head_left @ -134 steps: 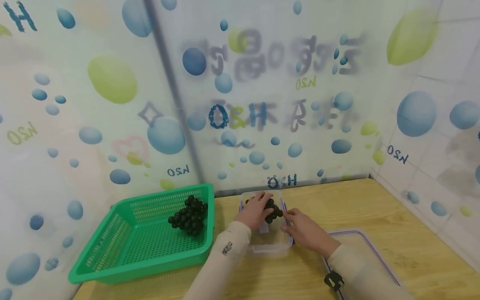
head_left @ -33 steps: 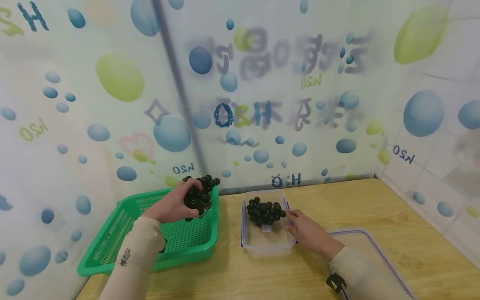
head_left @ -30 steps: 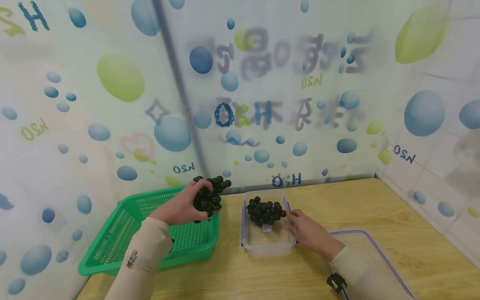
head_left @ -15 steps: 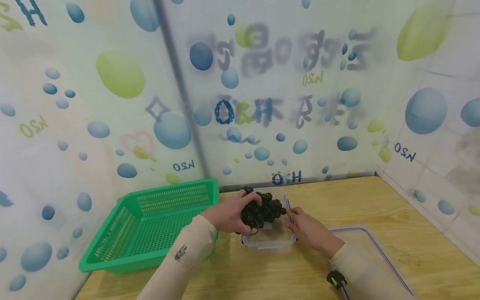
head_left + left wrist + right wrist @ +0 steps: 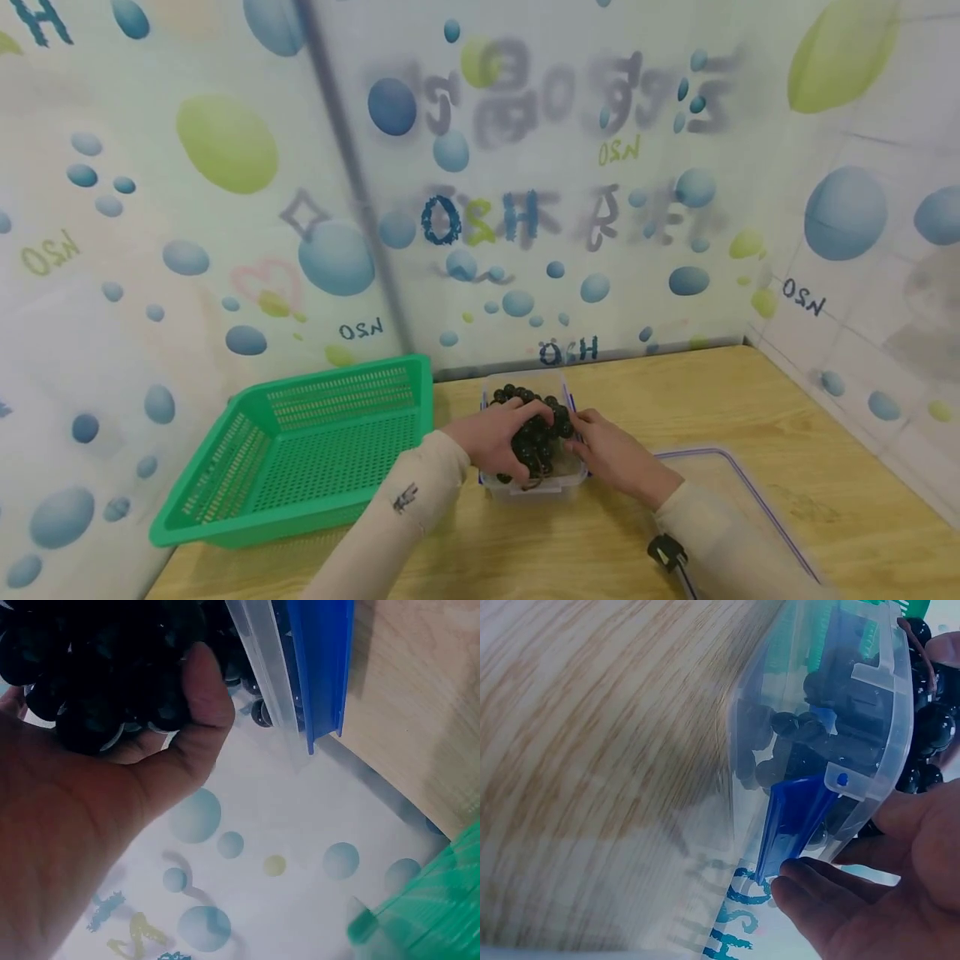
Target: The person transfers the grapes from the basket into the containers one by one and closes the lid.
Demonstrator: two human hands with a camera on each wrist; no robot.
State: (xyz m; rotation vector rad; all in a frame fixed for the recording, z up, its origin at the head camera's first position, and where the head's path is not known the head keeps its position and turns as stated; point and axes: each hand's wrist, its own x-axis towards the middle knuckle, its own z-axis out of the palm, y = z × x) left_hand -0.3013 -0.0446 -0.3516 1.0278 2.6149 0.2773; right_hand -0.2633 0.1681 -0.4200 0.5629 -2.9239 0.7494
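In the head view my left hand (image 5: 495, 437) grips a bunch of dark grapes (image 5: 534, 450) low over the front part of a clear plastic container (image 5: 536, 492) with blue side latches. Another bunch of dark grapes (image 5: 517, 392) lies in the container's back part. The left wrist view shows the thumb and palm of the left hand (image 5: 112, 780) curled round the held grapes (image 5: 90, 712). At the container's right wall, my right hand (image 5: 618, 458) pinches the rim. Its fingertips (image 5: 799, 870) touch the blue latch (image 5: 795, 817) in the right wrist view.
A green perforated basket (image 5: 292, 525) stands left of the container, with nothing seen in it. At the right, a clear lid with a blue-edged seal (image 5: 738, 475) lies on the wooden table (image 5: 675, 392), partly under my right sleeve. A patterned curtain (image 5: 480, 275) hangs behind.
My left hand has carried the second bunch of grapes rightward out of the green basket and lowered it into the container's opening. My right hand has stayed at the container's right side.
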